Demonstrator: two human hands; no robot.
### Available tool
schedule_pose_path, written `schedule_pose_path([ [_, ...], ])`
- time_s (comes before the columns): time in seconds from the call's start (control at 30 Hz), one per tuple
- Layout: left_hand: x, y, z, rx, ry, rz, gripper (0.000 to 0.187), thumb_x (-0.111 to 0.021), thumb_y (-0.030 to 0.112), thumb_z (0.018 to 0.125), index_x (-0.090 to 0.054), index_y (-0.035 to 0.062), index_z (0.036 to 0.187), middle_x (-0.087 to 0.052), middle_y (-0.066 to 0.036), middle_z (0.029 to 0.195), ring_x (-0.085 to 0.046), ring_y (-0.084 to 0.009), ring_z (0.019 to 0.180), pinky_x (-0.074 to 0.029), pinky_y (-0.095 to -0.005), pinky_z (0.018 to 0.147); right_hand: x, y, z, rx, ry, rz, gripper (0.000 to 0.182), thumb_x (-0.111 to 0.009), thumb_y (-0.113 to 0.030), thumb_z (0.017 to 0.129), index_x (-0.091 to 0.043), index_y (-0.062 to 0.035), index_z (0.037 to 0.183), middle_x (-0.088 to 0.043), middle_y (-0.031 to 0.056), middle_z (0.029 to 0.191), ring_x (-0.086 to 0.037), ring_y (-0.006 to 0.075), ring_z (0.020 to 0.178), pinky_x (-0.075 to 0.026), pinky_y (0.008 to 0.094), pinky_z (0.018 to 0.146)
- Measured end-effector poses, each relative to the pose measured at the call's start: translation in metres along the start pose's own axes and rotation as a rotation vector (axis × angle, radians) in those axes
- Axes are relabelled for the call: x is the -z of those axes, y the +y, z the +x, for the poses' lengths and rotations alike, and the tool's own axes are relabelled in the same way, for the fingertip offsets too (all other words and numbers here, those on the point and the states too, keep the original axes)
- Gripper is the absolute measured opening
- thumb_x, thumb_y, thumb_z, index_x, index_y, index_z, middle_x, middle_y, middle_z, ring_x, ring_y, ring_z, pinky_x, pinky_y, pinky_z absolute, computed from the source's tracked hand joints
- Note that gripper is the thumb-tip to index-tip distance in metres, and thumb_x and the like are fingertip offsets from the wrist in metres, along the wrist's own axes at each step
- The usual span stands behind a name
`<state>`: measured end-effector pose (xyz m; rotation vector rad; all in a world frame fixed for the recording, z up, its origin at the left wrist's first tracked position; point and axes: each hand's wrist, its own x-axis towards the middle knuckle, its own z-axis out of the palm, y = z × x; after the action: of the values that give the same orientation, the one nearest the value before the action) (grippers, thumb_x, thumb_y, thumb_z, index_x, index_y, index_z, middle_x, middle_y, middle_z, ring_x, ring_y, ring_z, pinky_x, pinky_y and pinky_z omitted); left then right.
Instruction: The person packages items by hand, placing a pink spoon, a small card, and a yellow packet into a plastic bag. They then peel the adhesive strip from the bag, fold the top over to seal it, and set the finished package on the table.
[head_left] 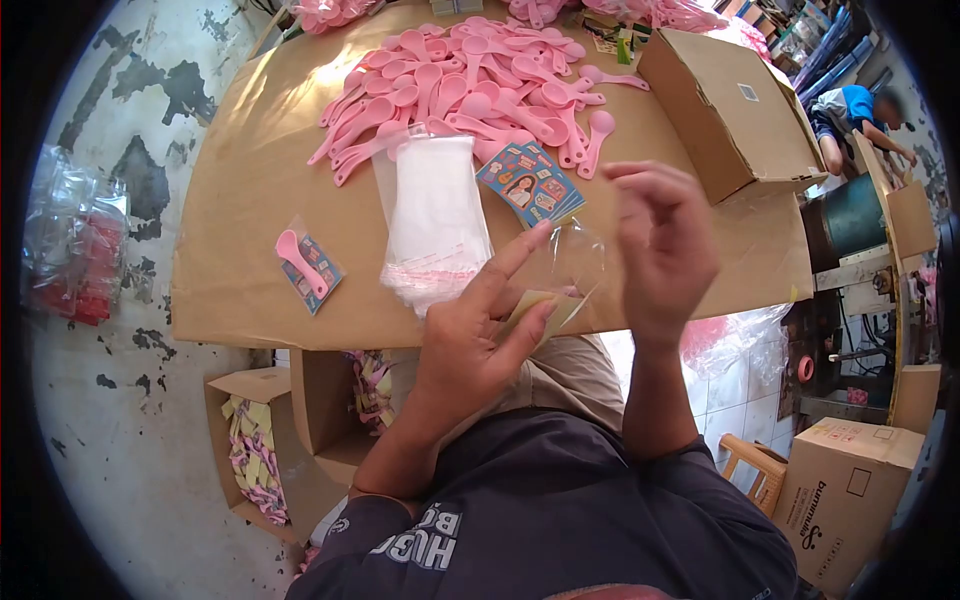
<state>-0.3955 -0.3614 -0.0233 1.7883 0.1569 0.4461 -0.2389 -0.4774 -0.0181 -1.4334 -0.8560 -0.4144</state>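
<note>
My left hand (465, 345) is closed on a pale card (535, 312), pinched between thumb and fingers, with a clear plastic bag (580, 255) around or against it. To the right, my right hand (665, 250) is raised with bent fingers; motion blur hides whether it grips anything. Just beyond the hands lies a fanned stack of blue printed cards (532, 185). Left of it is a thick pile of clear plastic bags (432, 205). Farther left, a packed pink spoon (302, 265) rests on a blue card (318, 285).
A large heap of pink spoons (450, 90) covers the table's far middle. A cardboard box (735, 115) stands at the right on the brown table (240, 200). Below the left edge, an open carton (255, 455) holds yellow and pink pieces. Another person (850, 110) bends at the far right.
</note>
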Motion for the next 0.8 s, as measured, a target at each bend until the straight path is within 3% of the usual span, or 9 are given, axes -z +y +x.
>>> schedule_pose_path([
  [0.03,0.002,0.002,0.0,0.032,0.01,-0.107,0.058,-0.064,0.001,0.098,-0.042,-0.0022,0.152,-0.077,-0.018,0.104,-0.07,-0.0118,0.094,-0.053,-0.0229,0.083,0.004,0.0,0.003,-0.003,-0.003,0.002,0.014,-0.066,0.003,0.09,-0.067,0.0,0.103,-0.071,0.0155,0.109,-0.069,0.0236,0.098,-0.054,0.0357,0.09],
  [0.1,0.005,0.006,-0.001,0.069,0.021,-0.212,0.056,-0.063,0.002,0.1,-0.041,-0.0034,0.151,-0.076,-0.019,0.107,-0.071,-0.0141,0.094,-0.054,-0.0242,0.084,0.013,-0.004,0.011,-0.329,0.286,0.604,0.009,-0.058,0.003,0.095,-0.063,-0.0006,0.101,-0.07,0.017,0.106,-0.069,0.0251,0.096,-0.053,0.0352,0.091],
  [0.17,0.009,0.011,0.0,0.197,0.125,-0.391,0.041,-0.063,0.004,0.1,-0.051,-0.005,0.139,-0.075,-0.021,0.11,-0.073,-0.0171,0.096,-0.059,-0.0264,0.079,0.026,0.004,0.008,-0.273,0.304,0.625,0.01,-0.053,0.005,0.095,-0.061,-0.0008,0.098,-0.068,0.016,0.1,-0.066,0.022,0.088,-0.053,0.0324,0.083],
  [0.23,0.008,0.002,0.002,0.139,0.15,-0.4,0.033,-0.063,0.005,0.1,-0.055,-0.0047,0.131,-0.074,-0.021,0.111,-0.073,-0.0177,0.096,-0.06,-0.0263,0.074,0.035,0.007,0.001,-0.211,0.323,0.644,0.014,-0.048,0.007,0.096,-0.059,-0.0011,0.096,-0.066,0.015,0.094,-0.063,0.0189,0.079,-0.052,0.0297,0.074],
  [0.33,0.006,0.003,0.005,0.099,0.187,-0.442,0.021,-0.063,0.005,0.1,-0.061,-0.0043,0.119,-0.073,-0.022,0.114,-0.073,-0.0182,0.097,-0.061,-0.026,0.068,0.034,0.0,-0.018,-0.255,-0.029,0.565,0.015,-0.043,0.007,0.089,-0.055,0.0001,0.084,-0.056,0.0082,0.082,-0.037,0.006,0.059,-0.031,0.0237,0.05],
  [0.4,0.001,0.005,0.007,0.114,0.19,-0.474,0.017,-0.063,0.005,0.1,-0.063,-0.0042,0.114,-0.072,-0.023,0.116,-0.073,-0.0182,0.099,-0.061,-0.0259,0.068,0.027,-0.009,-0.028,-0.449,-0.143,0.445,0.016,-0.054,-0.003,0.091,-0.066,0.0035,0.101,-0.056,0.0019,0.082,-0.045,0.0041,0.065,-0.035,0.0193,0.057],
  [0.5,-0.003,0.001,0.011,0.084,0.208,-0.494,0.017,-0.064,0.004,0.099,-0.064,-0.0048,0.114,-0.071,-0.021,0.118,-0.071,-0.0177,0.102,-0.06,-0.028,0.082,0.018,-0.017,-0.032,-0.522,-0.334,0.38,0.018,-0.062,-0.006,0.096,-0.067,0.0032,0.111,-0.063,0.0006,0.089,-0.057,0.0036,0.075,-0.045,0.0191,0.065],
  [0.6,0.001,-0.009,0.013,-0.08,0.136,-0.395,0.018,-0.063,0.002,0.1,-0.065,-0.0053,0.117,-0.067,-0.017,0.121,-0.068,-0.0157,0.106,-0.065,-0.0292,0.08,0.011,-0.019,-0.034,-0.597,-0.333,0.537,0.017,-0.066,-0.007,0.099,-0.067,0.0021,0.113,-0.068,0.0023,0.098,-0.063,0.0038,0.086,-0.05,0.0199,0.074],
  [0.8,0.003,0.0,0.012,0.132,0.109,-0.405,0.021,-0.062,0.003,0.101,-0.065,-0.0046,0.121,-0.072,-0.014,0.111,-0.069,-0.0142,0.1,-0.059,-0.0254,0.078,0.025,-0.01,-0.032,-0.612,-0.365,0.453,0.014,-0.064,-0.005,0.101,-0.069,0.0001,0.113,-0.07,0.0029,0.102,-0.065,0.0052,0.093,-0.052,0.0206,0.077],
])
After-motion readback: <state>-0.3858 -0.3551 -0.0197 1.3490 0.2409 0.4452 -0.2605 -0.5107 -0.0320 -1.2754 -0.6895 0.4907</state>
